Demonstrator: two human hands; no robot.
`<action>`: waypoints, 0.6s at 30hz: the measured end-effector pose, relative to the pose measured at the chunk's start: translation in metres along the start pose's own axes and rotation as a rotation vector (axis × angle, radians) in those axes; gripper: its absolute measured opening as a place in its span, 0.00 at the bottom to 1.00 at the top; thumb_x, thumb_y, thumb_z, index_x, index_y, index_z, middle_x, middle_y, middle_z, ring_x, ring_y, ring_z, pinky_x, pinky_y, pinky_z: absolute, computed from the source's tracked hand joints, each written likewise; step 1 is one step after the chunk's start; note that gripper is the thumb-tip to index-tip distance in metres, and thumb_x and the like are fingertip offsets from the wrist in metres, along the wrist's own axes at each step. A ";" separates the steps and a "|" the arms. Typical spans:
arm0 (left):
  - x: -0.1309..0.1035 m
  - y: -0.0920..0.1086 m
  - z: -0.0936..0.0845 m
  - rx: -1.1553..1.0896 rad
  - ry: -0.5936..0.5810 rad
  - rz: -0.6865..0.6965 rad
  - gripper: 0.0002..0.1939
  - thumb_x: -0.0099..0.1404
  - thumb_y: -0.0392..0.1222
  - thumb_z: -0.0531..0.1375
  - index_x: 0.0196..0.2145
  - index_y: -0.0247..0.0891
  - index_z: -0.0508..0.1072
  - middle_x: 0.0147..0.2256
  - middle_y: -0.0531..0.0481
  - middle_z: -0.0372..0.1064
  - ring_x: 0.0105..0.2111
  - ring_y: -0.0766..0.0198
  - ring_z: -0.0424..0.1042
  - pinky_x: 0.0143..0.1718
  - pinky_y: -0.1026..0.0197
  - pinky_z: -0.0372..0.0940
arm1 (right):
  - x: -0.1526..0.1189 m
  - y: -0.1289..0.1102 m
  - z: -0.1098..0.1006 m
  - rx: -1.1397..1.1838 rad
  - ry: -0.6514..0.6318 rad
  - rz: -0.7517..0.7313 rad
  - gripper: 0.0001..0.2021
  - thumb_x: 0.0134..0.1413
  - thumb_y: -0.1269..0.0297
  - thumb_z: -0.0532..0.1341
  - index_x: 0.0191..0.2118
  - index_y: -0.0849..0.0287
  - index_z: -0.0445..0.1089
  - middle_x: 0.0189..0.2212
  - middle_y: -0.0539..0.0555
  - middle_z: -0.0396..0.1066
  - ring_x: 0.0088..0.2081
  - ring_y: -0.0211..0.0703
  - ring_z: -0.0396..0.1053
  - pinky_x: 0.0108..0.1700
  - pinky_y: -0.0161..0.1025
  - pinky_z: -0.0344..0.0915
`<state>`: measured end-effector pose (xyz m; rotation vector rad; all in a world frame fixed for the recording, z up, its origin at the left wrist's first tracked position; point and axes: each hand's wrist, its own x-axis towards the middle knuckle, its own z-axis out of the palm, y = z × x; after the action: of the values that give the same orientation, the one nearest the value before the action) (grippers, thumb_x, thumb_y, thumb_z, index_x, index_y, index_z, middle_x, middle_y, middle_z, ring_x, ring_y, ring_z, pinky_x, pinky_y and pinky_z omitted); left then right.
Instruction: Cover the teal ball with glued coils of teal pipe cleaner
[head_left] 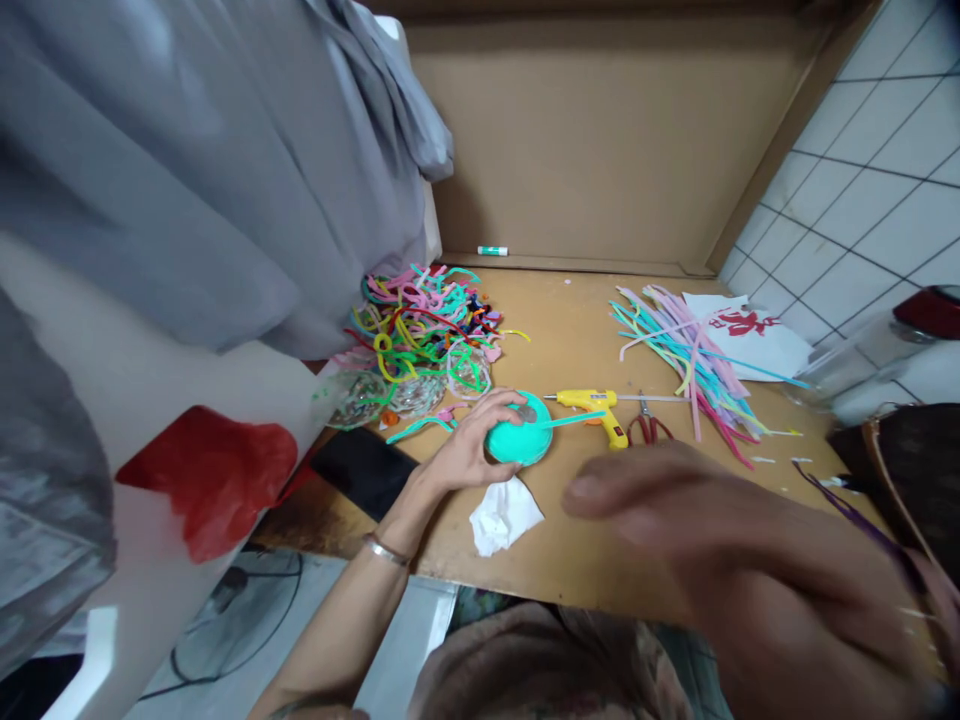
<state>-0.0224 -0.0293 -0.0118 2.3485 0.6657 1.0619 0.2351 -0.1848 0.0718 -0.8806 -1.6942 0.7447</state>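
Observation:
My left hand [484,440], with a silver bangle on its wrist, grips a round turquoise object [525,445] from its left side. A greyish patch shows on the object's top, and a turquoise pipe cleaner [577,419] sticks out from it to the right. Large and blurred in the right foreground, my right hand [750,550] is raised close to the camera, apart from the object. Motion smears its fingers, and I see nothing clearly in them. A yellow glue gun [589,402] lies just beyond the object, beside red-handled scissors [646,425]. A crumpled white tissue [504,515] lies below my left hand.
Tangled, colourful pipe cleaners [420,325] heap at the left; straight ones [690,350] lie at the right. A dark flat object [364,470] is near the left edge. A glue stick [493,251] lies at the back. A clear bottle [862,345] and brown bag [911,480] stand right.

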 end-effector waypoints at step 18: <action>-0.002 -0.005 0.002 -0.013 -0.002 -0.040 0.24 0.55 0.42 0.67 0.48 0.42 0.65 0.58 0.38 0.63 0.62 0.45 0.61 0.62 0.37 0.56 | 0.085 0.114 0.076 0.126 0.243 0.436 0.16 0.46 0.48 0.65 0.29 0.57 0.71 0.24 0.52 0.73 0.27 0.42 0.69 0.30 0.39 0.67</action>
<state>-0.0224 -0.0273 -0.0167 2.3156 0.7004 1.0431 0.1684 -0.0564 0.0012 -1.2165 -1.2395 0.9786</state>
